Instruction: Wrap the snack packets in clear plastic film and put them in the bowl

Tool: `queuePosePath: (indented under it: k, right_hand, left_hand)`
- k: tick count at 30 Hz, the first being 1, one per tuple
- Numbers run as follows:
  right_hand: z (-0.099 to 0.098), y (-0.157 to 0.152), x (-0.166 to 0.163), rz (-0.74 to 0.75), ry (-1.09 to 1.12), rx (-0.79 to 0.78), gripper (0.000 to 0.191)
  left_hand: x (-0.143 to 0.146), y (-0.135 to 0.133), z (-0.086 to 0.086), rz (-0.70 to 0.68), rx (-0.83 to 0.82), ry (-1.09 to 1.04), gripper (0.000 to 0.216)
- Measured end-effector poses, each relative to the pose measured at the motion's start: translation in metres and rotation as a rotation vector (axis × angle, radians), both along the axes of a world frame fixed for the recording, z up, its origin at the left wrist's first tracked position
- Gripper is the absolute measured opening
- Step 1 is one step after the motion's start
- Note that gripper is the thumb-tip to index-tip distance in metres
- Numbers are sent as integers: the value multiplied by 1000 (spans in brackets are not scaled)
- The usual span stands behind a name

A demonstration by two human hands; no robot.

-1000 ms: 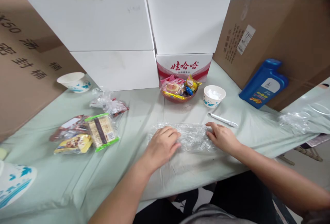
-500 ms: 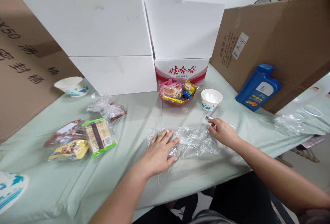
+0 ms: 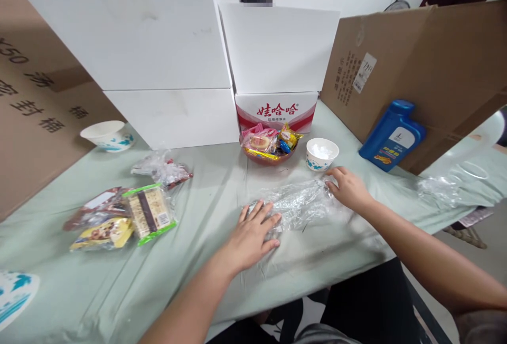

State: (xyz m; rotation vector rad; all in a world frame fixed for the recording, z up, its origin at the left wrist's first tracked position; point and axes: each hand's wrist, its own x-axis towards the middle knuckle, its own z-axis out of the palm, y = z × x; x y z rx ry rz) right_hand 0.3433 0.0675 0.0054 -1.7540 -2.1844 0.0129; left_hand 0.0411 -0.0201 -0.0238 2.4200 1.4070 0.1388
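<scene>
A crumpled clear plastic bag [image 3: 299,204] lies on the cloth-covered table in front of me. My left hand [image 3: 255,233] rests palm down with its fingers spread over the bag's left end. My right hand [image 3: 350,191] holds the bag's far right edge, thumb and fingers closed on the film. Just beyond that hand stands a paper bowl [image 3: 321,155] with white translucent pieces in it. Left of this bowl, a reddish-brown bowl [image 3: 267,159] is heaped with wrapped snacks.
Packaged snacks [image 3: 148,212] lie to the left, near another paper bowl [image 3: 109,137]. White boxes [image 3: 166,117] wall off the back. A blue bottle [image 3: 394,135] leans by a cardboard box [image 3: 412,64] at right. A person's head shows beyond the boxes.
The bag has shifted right and away from me with my right hand. My left hand has slid slightly right. The pen-like thing under my right hand no longer shows.
</scene>
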Motion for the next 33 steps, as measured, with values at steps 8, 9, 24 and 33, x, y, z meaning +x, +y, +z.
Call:
queuePosePath:
  k: [8,9,24,33]
  right_hand:
    - [-13,-58,26,-118,433,-64,34]
    - [-17,-65,29,-131,471,-82,35]
    - [-39,-78,26,-77,658,-90,35]
    - [-46,-86,30,0,326,-32,23]
  left_hand:
    - [-28,1,30,92,227,-120,53]
    - [-33,0,36,166,231,-131,56]
    - [-46,8,29,310,-507,-565,63]
    - [-50,9,22,314,-453,-401,30]
